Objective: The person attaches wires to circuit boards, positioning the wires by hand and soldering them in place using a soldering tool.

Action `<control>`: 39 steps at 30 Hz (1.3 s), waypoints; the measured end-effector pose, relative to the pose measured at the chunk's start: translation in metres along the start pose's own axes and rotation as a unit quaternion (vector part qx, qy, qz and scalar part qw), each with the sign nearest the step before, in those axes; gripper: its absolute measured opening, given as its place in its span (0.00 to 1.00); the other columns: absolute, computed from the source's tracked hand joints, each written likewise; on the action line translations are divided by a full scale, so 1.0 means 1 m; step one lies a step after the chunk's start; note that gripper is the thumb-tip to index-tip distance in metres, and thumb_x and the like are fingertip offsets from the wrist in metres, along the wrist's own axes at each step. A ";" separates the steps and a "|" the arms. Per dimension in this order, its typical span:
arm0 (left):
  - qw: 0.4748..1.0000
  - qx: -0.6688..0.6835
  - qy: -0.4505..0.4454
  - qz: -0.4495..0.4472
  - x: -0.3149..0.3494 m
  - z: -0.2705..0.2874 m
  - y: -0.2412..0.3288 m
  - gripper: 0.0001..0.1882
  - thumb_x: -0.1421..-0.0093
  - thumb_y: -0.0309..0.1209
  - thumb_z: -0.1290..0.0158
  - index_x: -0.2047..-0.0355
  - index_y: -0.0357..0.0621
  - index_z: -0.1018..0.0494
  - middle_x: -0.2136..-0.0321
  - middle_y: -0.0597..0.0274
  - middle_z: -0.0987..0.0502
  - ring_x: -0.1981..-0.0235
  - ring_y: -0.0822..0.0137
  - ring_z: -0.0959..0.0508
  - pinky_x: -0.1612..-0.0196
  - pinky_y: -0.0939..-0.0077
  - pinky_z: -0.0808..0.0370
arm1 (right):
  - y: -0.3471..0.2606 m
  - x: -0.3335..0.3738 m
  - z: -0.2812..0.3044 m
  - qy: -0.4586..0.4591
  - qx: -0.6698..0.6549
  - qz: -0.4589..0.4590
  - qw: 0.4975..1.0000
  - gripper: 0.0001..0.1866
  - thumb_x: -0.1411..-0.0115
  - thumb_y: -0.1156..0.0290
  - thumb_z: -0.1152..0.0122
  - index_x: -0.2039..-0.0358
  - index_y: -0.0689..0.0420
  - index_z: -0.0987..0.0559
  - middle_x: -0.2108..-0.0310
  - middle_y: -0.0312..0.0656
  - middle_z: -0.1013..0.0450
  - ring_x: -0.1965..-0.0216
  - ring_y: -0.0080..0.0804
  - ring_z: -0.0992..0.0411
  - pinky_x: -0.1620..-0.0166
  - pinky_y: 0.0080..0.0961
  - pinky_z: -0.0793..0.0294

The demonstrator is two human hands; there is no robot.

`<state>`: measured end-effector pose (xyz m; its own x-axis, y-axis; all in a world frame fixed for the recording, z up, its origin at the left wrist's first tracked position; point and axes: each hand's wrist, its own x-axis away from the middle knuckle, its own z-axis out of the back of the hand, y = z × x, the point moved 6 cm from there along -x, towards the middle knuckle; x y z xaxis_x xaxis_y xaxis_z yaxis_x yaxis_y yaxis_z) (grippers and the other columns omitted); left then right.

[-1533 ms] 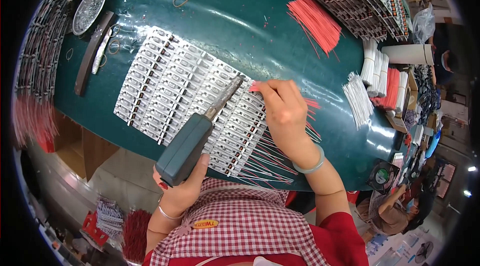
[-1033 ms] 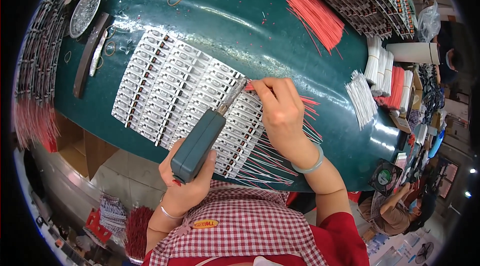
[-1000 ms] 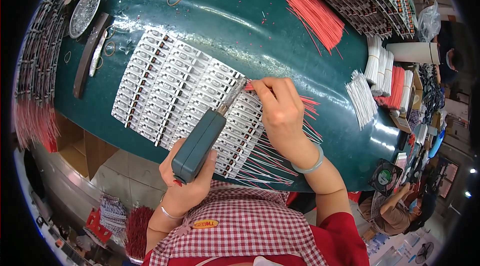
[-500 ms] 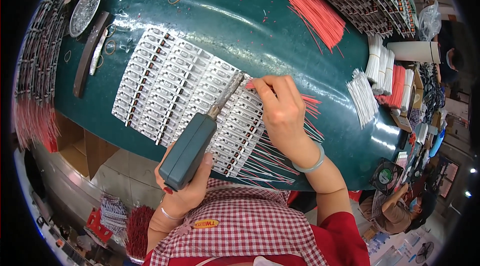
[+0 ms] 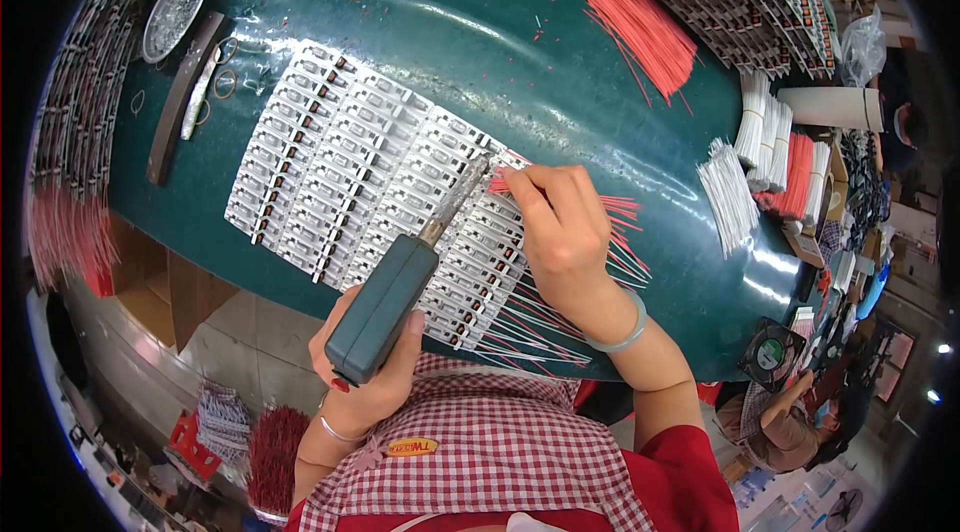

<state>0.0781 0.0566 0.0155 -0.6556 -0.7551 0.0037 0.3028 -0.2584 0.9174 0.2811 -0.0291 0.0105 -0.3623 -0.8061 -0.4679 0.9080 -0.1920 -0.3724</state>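
My left hand [image 5: 368, 372] is wrapped round a soldering gun with a dark green, box-like body [image 5: 385, 309]. Its metal barrel slants up and right over the rightmost column of white circuit boards [image 5: 468, 272], the tip close to that column's upper end. Beside the tip, my right hand [image 5: 566, 232] pinches red wires [image 5: 498, 184] between thumb and fingers at the boards' edge. More red and white wires [image 5: 535, 322] stick out from the right edge of this column, below the hand. Whether the tip touches a wire is too small to tell.
Loose red wires [image 5: 642, 37] lie on the green table [image 5: 480, 62], with white wires [image 5: 727, 197] farther right. Stacked boards [image 5: 735, 7] stand at the back right. At left are a metal dish [image 5: 175, 14], a dark bar [image 5: 185, 97] and hanging wired boards [image 5: 75, 122].
My right hand and the soldering gun's tip have shifted slightly down along the edge of the rightmost boards. Both hands keep their grip.
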 end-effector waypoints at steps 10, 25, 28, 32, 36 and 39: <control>0.999 0.023 -0.022 0.026 -0.007 -0.006 0.003 0.11 0.45 0.18 0.36 0.61 0.32 0.21 0.68 0.58 0.20 0.73 0.71 0.22 0.69 0.79 0.25 | -0.001 0.000 -0.004 -0.023 0.012 0.019 0.999 0.19 0.55 0.81 0.38 0.59 0.70 0.20 0.63 0.47 0.27 0.64 0.40 0.29 0.64 0.32 0.25; 0.999 0.019 -0.006 0.046 0.006 0.002 -0.009 0.12 0.47 0.19 0.36 0.61 0.30 0.21 0.68 0.53 0.20 0.73 0.66 0.20 0.69 0.76 0.24 | -0.003 -0.002 -0.004 -0.040 0.029 0.018 0.999 0.19 0.55 0.81 0.38 0.59 0.69 0.21 0.63 0.47 0.27 0.64 0.40 0.29 0.64 0.32 0.25; 1.000 0.007 0.000 0.028 0.007 0.005 -0.007 0.14 0.47 0.20 0.35 0.60 0.30 0.20 0.67 0.51 0.20 0.71 0.63 0.19 0.67 0.74 0.23 | -0.002 -0.001 -0.003 -0.036 0.030 0.015 0.999 0.18 0.54 0.80 0.38 0.59 0.69 0.21 0.63 0.47 0.27 0.63 0.40 0.29 0.64 0.32 0.25; 1.000 0.002 0.011 0.004 0.008 0.007 -0.006 0.14 0.48 0.20 0.35 0.60 0.30 0.20 0.66 0.50 0.19 0.71 0.62 0.19 0.66 0.74 0.22 | -0.004 0.000 -0.005 -0.029 0.031 0.019 0.999 0.18 0.55 0.80 0.38 0.59 0.69 0.21 0.63 0.47 0.27 0.63 0.40 0.29 0.64 0.33 0.25; 1.000 -0.014 0.007 -0.011 0.009 0.007 -0.006 0.14 0.48 0.19 0.35 0.60 0.30 0.20 0.66 0.50 0.19 0.71 0.62 0.19 0.66 0.74 0.22 | -0.008 0.005 0.001 -0.005 0.020 0.040 0.999 0.19 0.55 0.80 0.38 0.59 0.69 0.20 0.65 0.47 0.27 0.65 0.41 0.29 0.65 0.33 0.25; 0.999 -0.031 0.003 -0.016 0.007 0.008 0.000 0.13 0.48 0.19 0.36 0.61 0.30 0.20 0.66 0.51 0.19 0.71 0.62 0.19 0.67 0.74 0.23 | -0.012 0.006 0.000 -0.013 -0.004 0.013 1.000 0.20 0.56 0.86 0.37 0.59 0.66 0.19 0.66 0.46 0.26 0.67 0.40 0.27 0.66 0.32 0.25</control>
<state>0.0677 0.0560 0.0191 -0.6621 -0.7489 -0.0278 0.3236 -0.3192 0.8907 0.2683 -0.0317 0.0116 -0.3336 -0.8247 -0.4567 0.9152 -0.1670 -0.3668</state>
